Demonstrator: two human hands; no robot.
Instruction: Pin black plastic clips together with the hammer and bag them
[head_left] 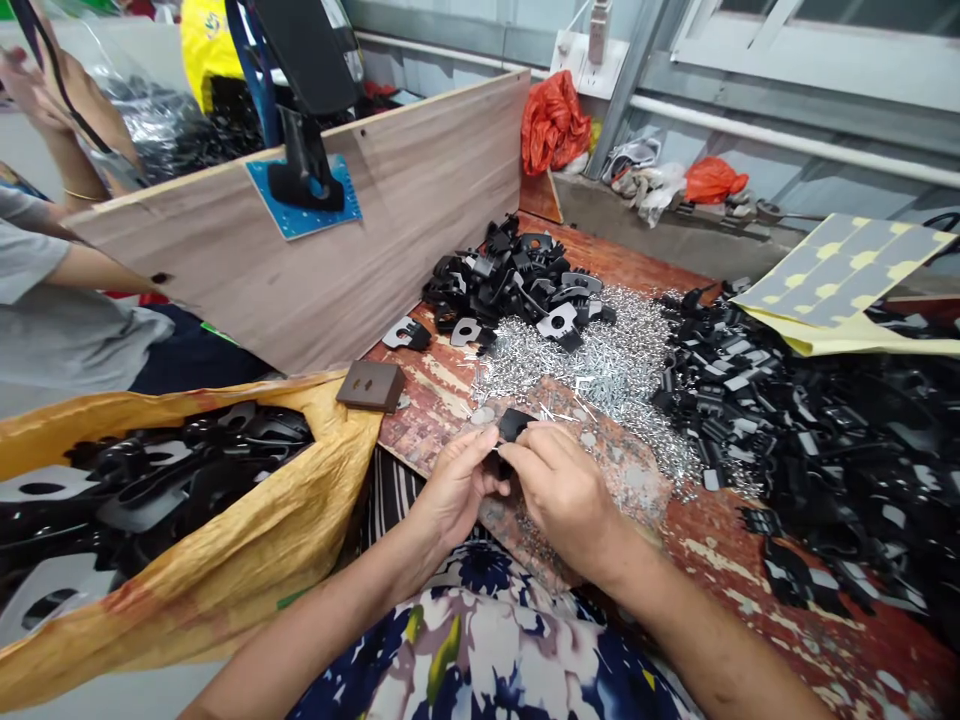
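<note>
At the red table (701, 555), left fingers (471, 457) and right fingers (531, 461) grasp a black piece (515, 423) between them

Fingers (477, 452) apparently half-hide the black part (514, 424).

Pale grey wall (465, 22), white-framed window (874, 35), worn red tabletop (709, 545).

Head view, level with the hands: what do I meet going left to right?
Yellow sack → striped cloth → left hand → black part → right hand → heap of black pieces.
</note>
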